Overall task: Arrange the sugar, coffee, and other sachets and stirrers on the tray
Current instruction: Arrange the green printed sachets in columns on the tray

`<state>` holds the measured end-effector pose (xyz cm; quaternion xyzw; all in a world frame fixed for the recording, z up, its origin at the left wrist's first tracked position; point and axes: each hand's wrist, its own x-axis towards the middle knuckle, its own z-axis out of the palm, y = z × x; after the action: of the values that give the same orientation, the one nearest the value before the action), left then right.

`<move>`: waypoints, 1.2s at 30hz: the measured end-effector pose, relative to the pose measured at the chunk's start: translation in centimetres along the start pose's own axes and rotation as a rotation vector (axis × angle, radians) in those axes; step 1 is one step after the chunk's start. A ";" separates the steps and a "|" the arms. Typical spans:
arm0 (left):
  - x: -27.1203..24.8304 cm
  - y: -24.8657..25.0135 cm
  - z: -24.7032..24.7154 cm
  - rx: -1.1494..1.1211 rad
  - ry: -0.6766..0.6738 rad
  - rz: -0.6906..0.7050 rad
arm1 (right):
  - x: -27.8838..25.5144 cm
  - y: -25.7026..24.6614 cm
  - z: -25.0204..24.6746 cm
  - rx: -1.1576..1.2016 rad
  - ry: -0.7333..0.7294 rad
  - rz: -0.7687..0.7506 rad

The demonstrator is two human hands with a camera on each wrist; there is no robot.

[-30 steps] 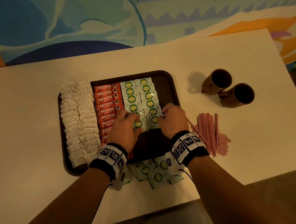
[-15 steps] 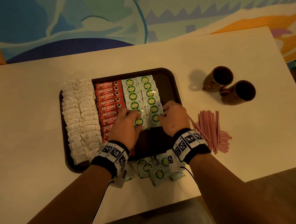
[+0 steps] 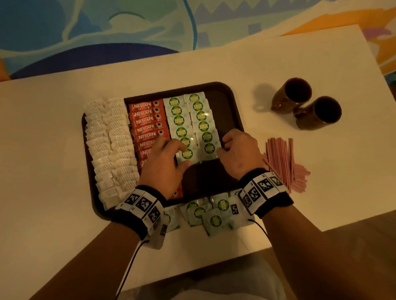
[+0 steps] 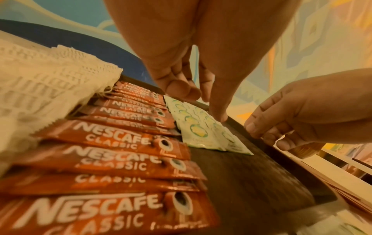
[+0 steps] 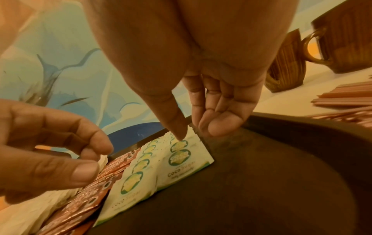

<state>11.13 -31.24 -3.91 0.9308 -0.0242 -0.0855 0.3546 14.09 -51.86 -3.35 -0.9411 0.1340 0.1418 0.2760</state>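
A dark brown tray (image 3: 232, 106) sits on a pale surface (image 3: 55, 157), holding two columns of white sachets (image 3: 111, 149) at the left, a column of red coffee sticks (image 3: 147, 125) beside them, and two columns of green-and-white sugar sachets (image 3: 191, 125). Compared with a second ago, both hands have drawn slightly apart at the near end of the sugar columns, uncovering the nearest pair of sachets, which now lie flat in line. The left hand (image 3: 163, 165) has loosely bent fingers touching the nearest left sachet; the right hand (image 3: 237, 153) has curled fingers resting against the right column's outer edge. Neither hand holds anything. This suggests the latest pair is placed and being squared up. More sugar sachets (image 3: 209, 214) wait loose on the surface just in front of the tray, and pink stirrers (image 3: 282, 161) lie right of it, near two brown mugs (image 3: 304, 105).
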 end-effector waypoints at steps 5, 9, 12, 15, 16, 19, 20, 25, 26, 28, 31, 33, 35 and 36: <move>-2.2 -0.7 -0.5 -0.024 -0.076 0.026 | -3.6 0.5 -0.3 0.015 0.001 0.021; -4.1 -1.5 -1.0 -0.050 -0.090 0.028 | -6.5 0.9 0.5 0.048 -0.038 0.060; -5.6 -2.0 -1.4 -0.038 -0.106 0.039 | -8.5 1.3 1.3 0.049 -0.074 0.077; -7.4 -2.5 -1.7 -0.016 -0.143 0.034 | -10.7 1.7 2.5 0.017 -0.086 0.102; -8.1 -2.8 -1.7 -0.001 -0.164 0.031 | -11.5 1.8 3.0 0.008 -0.084 0.111; -10.2 -3.7 -1.6 0.051 -0.231 0.023 | -13.8 2.3 4.3 -0.002 -0.084 0.122; -10.9 -4.0 -1.5 0.069 -0.249 0.015 | -14.5 2.5 4.6 0.002 -0.077 0.126; -13.1 -5.7 -0.9 0.156 -0.256 -0.007 | -17.3 3.0 6.2 -0.005 -0.009 0.163; -13.4 -5.9 -0.7 0.178 -0.252 -0.007 | -17.7 2.9 6.5 -0.018 -0.003 0.175; -13.9 -6.0 -0.6 0.234 -0.248 -0.002 | -18.3 2.8 7.1 -0.033 0.007 0.189; -14.5 -6.1 -0.6 0.309 -0.241 0.001 | -18.9 2.6 8.0 -0.044 0.029 0.210; -14.7 -6.3 -0.7 0.314 -0.239 0.002 | -19.1 2.5 8.3 -0.035 0.053 0.222; -14.7 -6.3 -0.9 0.307 -0.245 0.003 | -19.2 2.4 8.3 -0.026 0.072 0.226; -14.7 -6.3 -1.0 0.298 -0.251 0.003 | -19.2 2.4 8.3 -0.022 0.070 0.226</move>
<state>-3.21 -24.32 -5.23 0.9550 -0.0820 -0.1957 0.2073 -6.08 -45.84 -4.61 -0.9274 0.2471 0.1406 0.2431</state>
